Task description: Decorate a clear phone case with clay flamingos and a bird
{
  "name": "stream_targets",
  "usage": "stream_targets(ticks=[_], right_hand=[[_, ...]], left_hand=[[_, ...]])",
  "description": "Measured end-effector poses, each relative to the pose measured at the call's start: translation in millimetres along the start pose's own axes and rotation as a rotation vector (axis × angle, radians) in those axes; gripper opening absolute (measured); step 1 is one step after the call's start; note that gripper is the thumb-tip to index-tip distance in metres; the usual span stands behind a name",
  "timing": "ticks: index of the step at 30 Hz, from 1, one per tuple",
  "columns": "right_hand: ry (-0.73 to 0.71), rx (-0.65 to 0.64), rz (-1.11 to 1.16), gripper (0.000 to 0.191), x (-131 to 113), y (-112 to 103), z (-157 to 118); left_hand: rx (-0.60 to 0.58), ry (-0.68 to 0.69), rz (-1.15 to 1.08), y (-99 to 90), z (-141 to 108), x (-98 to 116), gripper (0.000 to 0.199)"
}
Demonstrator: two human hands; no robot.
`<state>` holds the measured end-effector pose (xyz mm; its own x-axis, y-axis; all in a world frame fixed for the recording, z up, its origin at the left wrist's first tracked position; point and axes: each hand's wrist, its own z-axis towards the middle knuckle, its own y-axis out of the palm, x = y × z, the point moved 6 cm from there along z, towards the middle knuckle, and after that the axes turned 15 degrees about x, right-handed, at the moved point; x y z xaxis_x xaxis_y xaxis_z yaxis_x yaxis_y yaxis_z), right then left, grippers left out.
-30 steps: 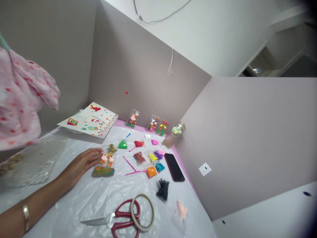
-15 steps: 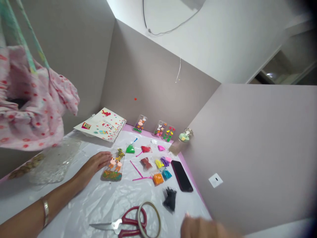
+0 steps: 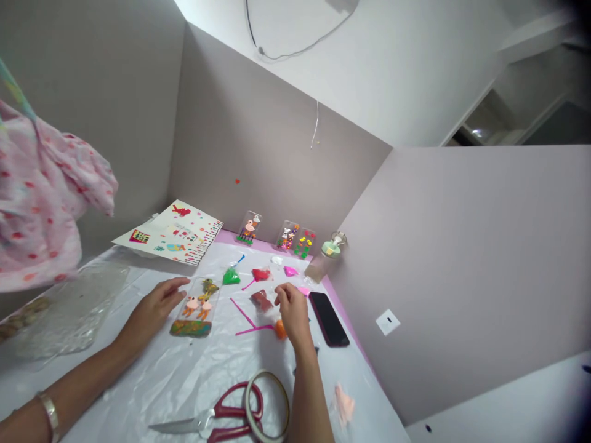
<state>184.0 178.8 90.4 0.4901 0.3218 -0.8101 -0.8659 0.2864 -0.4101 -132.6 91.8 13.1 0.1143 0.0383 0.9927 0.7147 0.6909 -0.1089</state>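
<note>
My left hand (image 3: 159, 307) rests on the white sheet with its fingers apart, its fingertips beside a clear phone case (image 3: 191, 311). On the case are pink bird figures, an olive-green bird and a mottled green-orange base. My right hand (image 3: 294, 312) is over the small clay packets, fingers bent and drawn together; what they hold, if anything, is hidden. Just left of its fingertips lies a brown-red clay packet (image 3: 262, 301). An orange clay packet (image 3: 281, 329) shows partly beside the hand. A green packet (image 3: 231, 275) and a red packet (image 3: 261, 274) lie farther back.
Red-handled scissors (image 3: 207, 420) and a tape roll (image 3: 249, 406) lie in front. Peach clay (image 3: 344, 406) is at right, near a black phone (image 3: 329, 319). Pink sticks (image 3: 253, 328) lie mid-table. Decorated cases (image 3: 249, 227) lean on the wall; a sketchbook (image 3: 168, 232) is back left.
My right hand has moved from the front edge forward and left over the packets. A peach clay packet now shows at front right. My left fingers have lifted and spread slightly; the view has shifted.
</note>
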Motion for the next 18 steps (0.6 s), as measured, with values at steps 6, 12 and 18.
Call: stream_targets(ticks=[6,12,18], right_hand=[[-0.028,0.08,-0.325,0.022,15,-12,2],[-0.055,0.098,-0.505,0.02,28,-10,4],[-0.19,0.002,-0.578,0.038,26,30,-14]], left_hand=[[0.096,0.046,-0.005,-10.2,-4,10,0.032],[0.102,0.057,-0.017,-7.9,-8,13,0.035],[0.095,0.061,-0.023,-7.0,-11,16,0.043]])
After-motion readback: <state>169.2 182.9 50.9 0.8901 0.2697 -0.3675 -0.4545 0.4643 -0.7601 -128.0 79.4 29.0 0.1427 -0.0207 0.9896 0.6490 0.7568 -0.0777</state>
